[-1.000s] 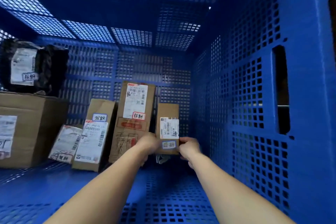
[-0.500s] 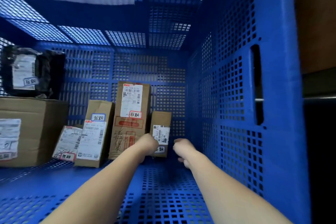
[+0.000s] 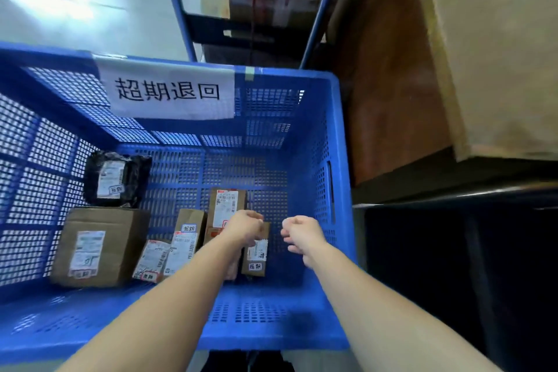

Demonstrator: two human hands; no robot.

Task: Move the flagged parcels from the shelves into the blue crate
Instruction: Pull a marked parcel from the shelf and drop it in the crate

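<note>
Head view: blue crate (image 3: pixel 320 332) holds labelled parcels, the small parcel (image 3: pixel 256 254) upright near its right wall. Left hand (image 3: pixel 244 225) and right hand (image 3: pixel 302 232) hover above it, fingers loosely curled, holding nothing.

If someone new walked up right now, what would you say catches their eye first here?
Probably the big blue crate with the white paper sign taped on its far wall. Next, the cardboard parcels lined along its floor, with a black bagged parcel on top of the large box at left. Both hands, left hand and right hand, hang loosely curled above the small parcel.
</note>
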